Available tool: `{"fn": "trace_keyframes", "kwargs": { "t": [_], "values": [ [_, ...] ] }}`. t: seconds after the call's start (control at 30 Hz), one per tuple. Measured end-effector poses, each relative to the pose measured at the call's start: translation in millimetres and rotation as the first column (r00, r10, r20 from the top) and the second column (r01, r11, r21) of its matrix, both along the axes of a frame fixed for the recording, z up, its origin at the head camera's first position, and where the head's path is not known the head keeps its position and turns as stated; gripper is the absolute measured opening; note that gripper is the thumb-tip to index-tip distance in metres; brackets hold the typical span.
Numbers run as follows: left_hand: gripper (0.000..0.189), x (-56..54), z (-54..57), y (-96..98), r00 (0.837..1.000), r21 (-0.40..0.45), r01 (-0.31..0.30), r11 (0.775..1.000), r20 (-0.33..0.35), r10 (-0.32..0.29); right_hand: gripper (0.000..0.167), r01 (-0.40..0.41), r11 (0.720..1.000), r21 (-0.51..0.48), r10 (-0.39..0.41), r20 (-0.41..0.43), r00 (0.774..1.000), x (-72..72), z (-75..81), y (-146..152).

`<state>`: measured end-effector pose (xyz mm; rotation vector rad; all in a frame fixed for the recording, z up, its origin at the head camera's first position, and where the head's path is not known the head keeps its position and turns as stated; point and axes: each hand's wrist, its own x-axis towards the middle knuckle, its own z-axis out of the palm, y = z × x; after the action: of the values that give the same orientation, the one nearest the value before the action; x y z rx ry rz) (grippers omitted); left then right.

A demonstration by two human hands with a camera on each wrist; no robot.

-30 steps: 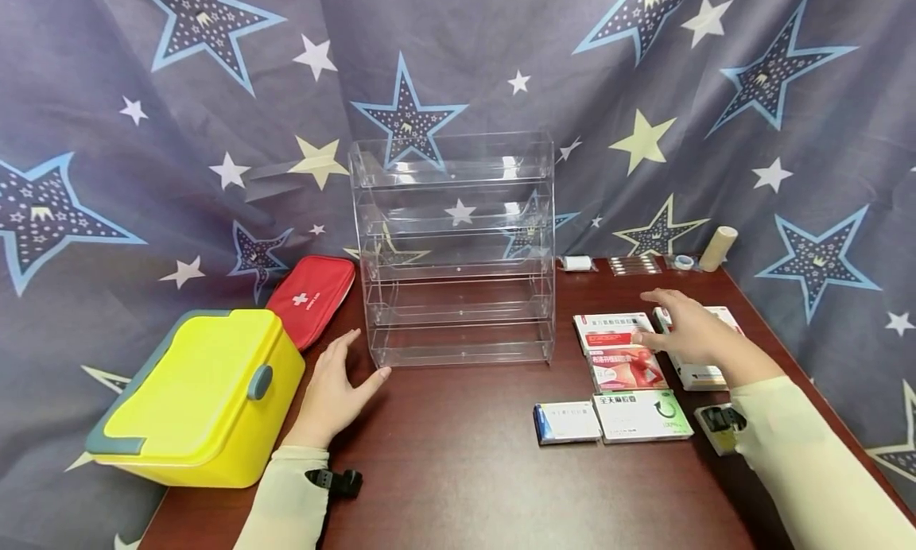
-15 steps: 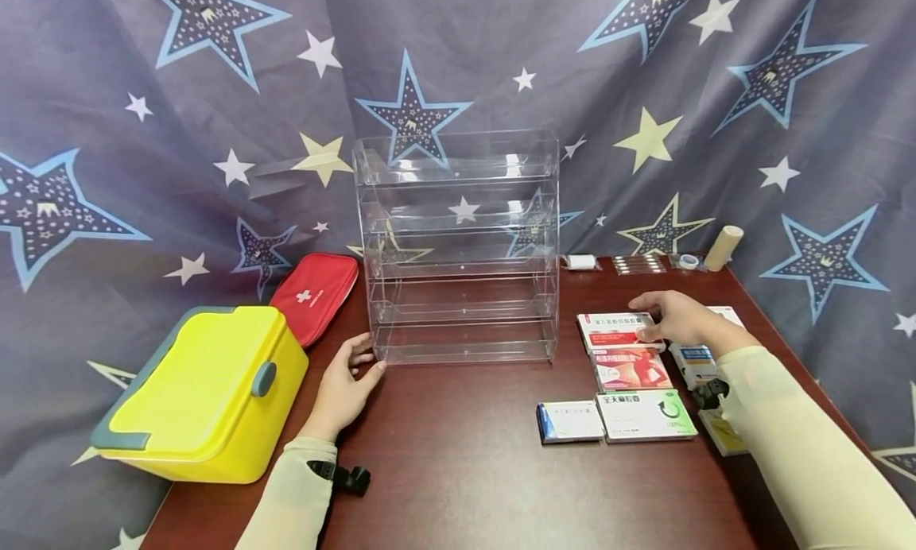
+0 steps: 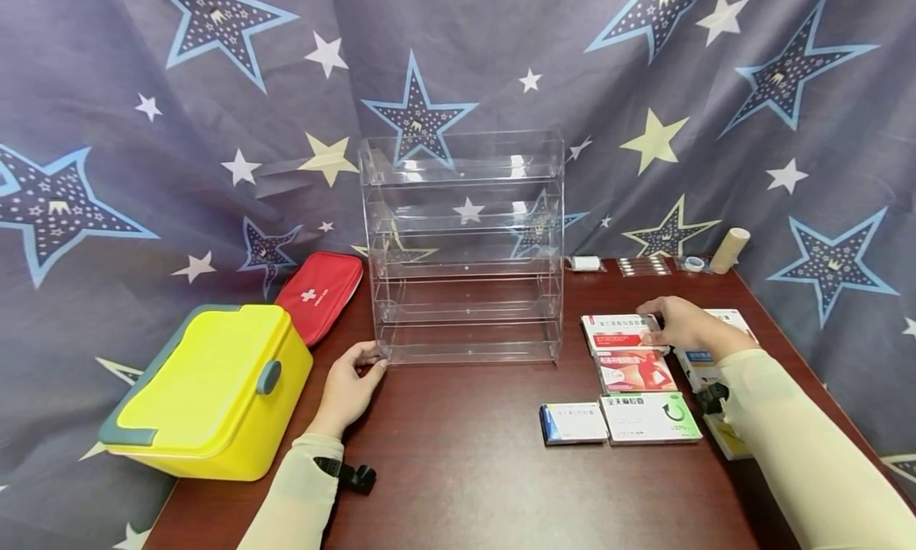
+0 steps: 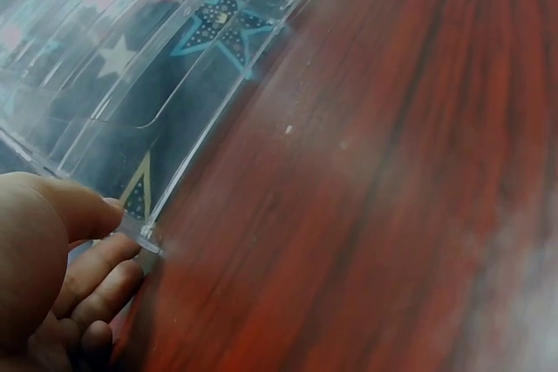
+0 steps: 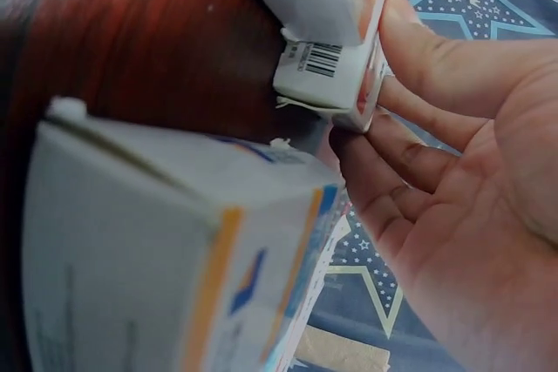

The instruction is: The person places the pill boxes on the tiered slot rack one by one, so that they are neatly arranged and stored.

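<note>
A clear acrylic tiered rack [image 3: 468,352] stands upright at the back of the table. My left hand [image 3: 346,393] pinches its lower left front corner; in the left wrist view the thumb [image 4: 83,206] lies against the clear edge, with curled fingers on the other side. Over on the right, my right hand [image 3: 690,327] grips the right end of a white and red medicine box [image 3: 608,337], which lies flat. The right wrist view has the thumb [image 5: 427,50] on its printed face and fingertips at its edge. Below it lies a pink-red medicine box [image 3: 633,371].
A green and white box [image 3: 651,419] and a blue-edged white box [image 3: 575,423] lie nearer. More boxes [image 3: 701,367] sit beside the right forearm. A yellow case [image 3: 207,383] and red first-aid pouch [image 3: 320,296] flank the left arm. Cotton swabs [image 3: 644,266] lie behind.
My left hand has moved from beside the rack to pinching its lower corner. My right hand has come down from above the boxes and gripped the white and red one.
</note>
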<state>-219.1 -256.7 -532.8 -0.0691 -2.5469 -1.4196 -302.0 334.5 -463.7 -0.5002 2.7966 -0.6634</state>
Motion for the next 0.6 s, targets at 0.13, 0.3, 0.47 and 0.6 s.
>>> {"fn": "trace_keyframes", "kwargs": {
  "t": [0.13,0.3,0.47,0.6],
  "values": [
    [0.032,0.0,-0.7,0.0,1.000,0.023,-0.013,1.000,-0.015,0.013,0.053,0.018,0.999,-0.031,-0.019,-0.032,0.999,2.6,0.1,-1.5],
    [0.031,-0.2,-1.6,-1.0,1.000,0.022,-0.018,1.000,-0.022,0.018,0.047,0.047,0.995,-0.083,-0.051,-0.042,0.998,4.6,0.0,-2.4],
    [0.030,0.9,-0.4,-1.6,1.000,-0.006,-0.023,1.000,-0.004,0.023,0.030,0.102,0.988,-0.118,-0.110,-0.063,0.992,4.3,3.9,-1.6],
    [0.030,1.6,1.4,-0.6,1.000,-0.012,-0.015,1.000,0.004,0.015,0.017,0.141,0.967,-0.214,-0.166,-0.107,0.980,5.2,14.9,3.6]
  ]
}}
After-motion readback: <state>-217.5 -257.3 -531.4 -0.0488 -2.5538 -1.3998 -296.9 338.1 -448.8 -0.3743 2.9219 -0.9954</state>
